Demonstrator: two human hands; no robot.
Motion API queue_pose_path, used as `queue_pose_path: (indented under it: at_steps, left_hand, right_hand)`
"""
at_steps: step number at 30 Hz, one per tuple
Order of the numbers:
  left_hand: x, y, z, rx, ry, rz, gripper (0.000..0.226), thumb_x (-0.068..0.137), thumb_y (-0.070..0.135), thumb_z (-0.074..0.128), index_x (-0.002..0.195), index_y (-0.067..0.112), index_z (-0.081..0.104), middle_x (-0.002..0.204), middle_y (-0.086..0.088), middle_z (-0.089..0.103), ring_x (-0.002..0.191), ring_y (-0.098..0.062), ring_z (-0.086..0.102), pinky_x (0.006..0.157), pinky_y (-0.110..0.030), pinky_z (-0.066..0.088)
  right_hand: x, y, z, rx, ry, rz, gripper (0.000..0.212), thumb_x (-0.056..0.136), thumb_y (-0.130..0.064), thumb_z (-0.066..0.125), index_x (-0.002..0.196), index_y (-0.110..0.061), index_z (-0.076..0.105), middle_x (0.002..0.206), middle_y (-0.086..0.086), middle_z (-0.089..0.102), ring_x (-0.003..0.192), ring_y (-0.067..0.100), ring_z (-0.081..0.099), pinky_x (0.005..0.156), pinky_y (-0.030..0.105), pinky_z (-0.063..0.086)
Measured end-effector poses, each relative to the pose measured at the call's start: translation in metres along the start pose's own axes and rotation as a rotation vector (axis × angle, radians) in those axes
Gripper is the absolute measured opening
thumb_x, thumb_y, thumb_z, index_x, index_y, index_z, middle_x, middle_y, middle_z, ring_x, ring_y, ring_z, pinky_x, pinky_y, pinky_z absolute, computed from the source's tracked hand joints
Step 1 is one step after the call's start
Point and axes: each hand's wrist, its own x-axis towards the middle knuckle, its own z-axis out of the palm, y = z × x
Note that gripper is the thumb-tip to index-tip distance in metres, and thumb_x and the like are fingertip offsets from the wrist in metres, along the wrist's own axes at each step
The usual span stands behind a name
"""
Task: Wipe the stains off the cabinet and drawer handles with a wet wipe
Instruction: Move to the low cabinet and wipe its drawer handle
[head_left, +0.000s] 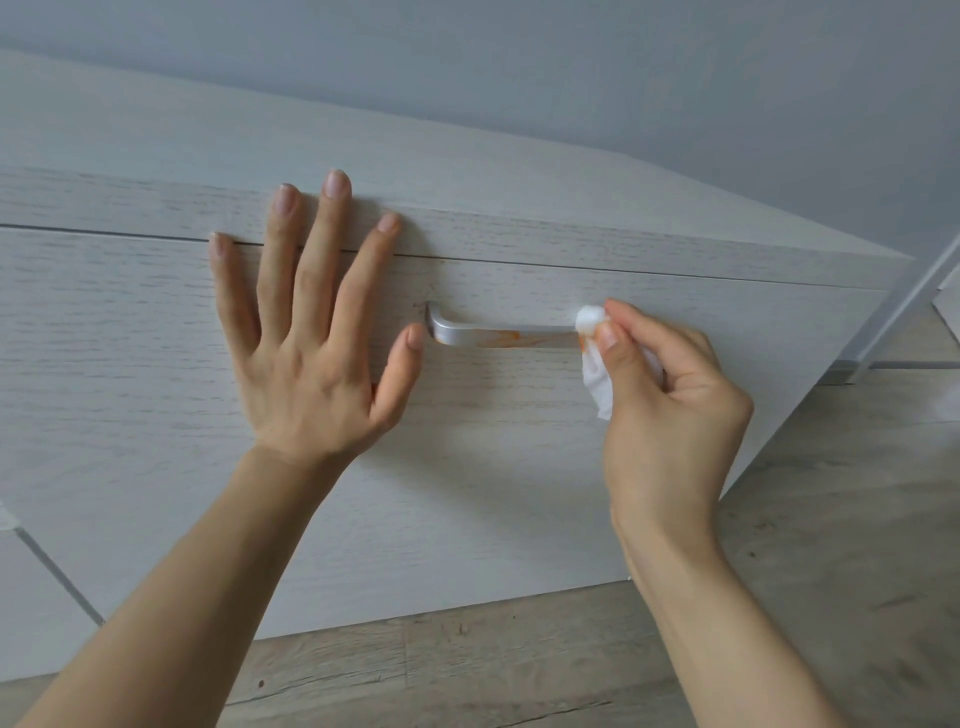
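A silver bar handle (498, 335) runs across a pale wood-grain drawer front (467, 467). Orange smears mark the handle's middle and right part. My right hand (670, 410) pinches a crumpled white wet wipe (595, 358) against the handle's right end, hiding that end. The wipe shows a little orange where it touches the metal. My left hand (311, 332) lies flat on the drawer front to the left of the handle, fingers spread, thumb tip beside the handle's left bend.
The cabinet top (363, 171) slopes back to a grey wall (623, 67). Wood-look floor (805, 571) lies below and to the right. A white frame edge (904, 306) stands at the right, past the cabinet's corner.
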Motion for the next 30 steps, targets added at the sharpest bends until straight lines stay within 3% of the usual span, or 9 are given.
queue_pose_path:
  at_steps: [4,8,12,16,21,25,26,28,30]
  left_hand:
    - [0.000,-0.001,0.000,0.007,0.000,0.002,0.054,0.098,0.042,0.029,0.143,0.013,0.039,0.148,-0.013,0.035,0.139,-0.034,0.025,0.117,-0.043,0.003]
    - [0.000,0.000,0.001,0.008,-0.002,0.001,0.054,0.098,0.042,0.030,0.143,0.013,0.039,0.148,-0.012,0.034,0.140,-0.033,0.025,0.117,-0.044,0.004]
    - [-0.001,0.000,0.001,0.009,0.004,0.005,0.054,0.098,0.042,0.030,0.143,0.014,0.039,0.149,-0.012,0.033,0.140,-0.032,0.024,0.117,-0.044,0.004]
    - [0.000,-0.001,0.001,0.003,0.002,0.006,0.054,0.098,0.042,0.030,0.144,0.014,0.038,0.149,-0.011,0.031,0.140,-0.032,0.023,0.117,-0.044,0.004]
    - [0.000,-0.001,0.001,0.009,0.008,0.005,0.054,0.098,0.041,0.030,0.143,0.014,0.039,0.149,-0.013,0.034,0.140,-0.032,0.024,0.117,-0.044,0.004]
    - [-0.001,-0.001,0.002,0.010,0.008,0.004,0.054,0.098,0.042,0.029,0.143,0.014,0.039,0.149,-0.012,0.034,0.140,-0.032,0.024,0.117,-0.044,0.005]
    - [-0.001,-0.001,0.002,0.010,0.009,0.005,0.054,0.098,0.042,0.029,0.143,0.014,0.038,0.149,-0.012,0.034,0.140,-0.032,0.024,0.117,-0.045,0.005]
    - [-0.001,-0.001,0.002,0.012,0.013,0.005,0.054,0.098,0.042,0.029,0.143,0.014,0.038,0.148,-0.013,0.035,0.141,-0.032,0.024,0.117,-0.045,0.005]
    - [-0.001,-0.001,0.002,0.004,0.015,0.002,0.054,0.098,0.042,0.030,0.143,0.014,0.038,0.148,-0.014,0.036,0.141,-0.032,0.024,0.117,-0.045,0.005]
  right_hand:
    - [0.002,0.001,0.004,0.060,0.039,0.033,0.018,0.088,-0.011,0.064,0.089,-0.028,0.071,0.096,-0.008,0.067,0.090,0.004,0.067,0.073,0.017,0.053]
    - [-0.002,0.001,0.002,-0.007,-0.022,-0.036,0.015,0.084,-0.011,0.068,0.095,-0.021,0.072,0.095,-0.007,0.066,0.080,0.007,0.068,0.072,0.026,0.055]
    - [0.009,0.004,-0.001,-0.007,0.034,0.047,0.011,0.086,-0.014,0.067,0.092,-0.021,0.074,0.089,0.003,0.069,0.064,0.003,0.061,0.060,0.018,0.048]
    - [0.018,0.007,-0.010,0.042,0.144,0.093,0.011,0.087,-0.015,0.066,0.095,-0.016,0.073,0.088,0.007,0.071,0.070,0.006,0.066,0.061,0.016,0.048]
    - [0.016,0.005,-0.001,-0.041,0.010,0.010,0.015,0.089,-0.009,0.063,0.095,-0.019,0.072,0.094,-0.010,0.064,0.078,-0.005,0.065,0.066,0.007,0.048]
    - [0.003,0.007,-0.005,-0.098,-0.007,-0.015,0.021,0.090,-0.016,0.062,0.094,-0.036,0.069,0.091,-0.015,0.065,0.085,-0.002,0.062,0.080,0.019,0.048]
    - [0.001,0.006,-0.005,-0.092,0.007,-0.033,0.023,0.090,-0.015,0.062,0.093,-0.036,0.069,0.091,-0.015,0.065,0.086,-0.004,0.062,0.081,0.017,0.048]
    - [0.002,0.004,-0.002,-0.031,0.031,-0.043,0.021,0.088,-0.010,0.063,0.095,-0.028,0.070,0.093,-0.013,0.065,0.083,-0.006,0.062,0.073,0.011,0.049]
    - [0.000,0.004,0.001,0.013,0.021,-0.039,0.017,0.088,-0.007,0.063,0.097,-0.019,0.072,0.095,-0.009,0.064,0.082,-0.005,0.063,0.069,0.014,0.053]
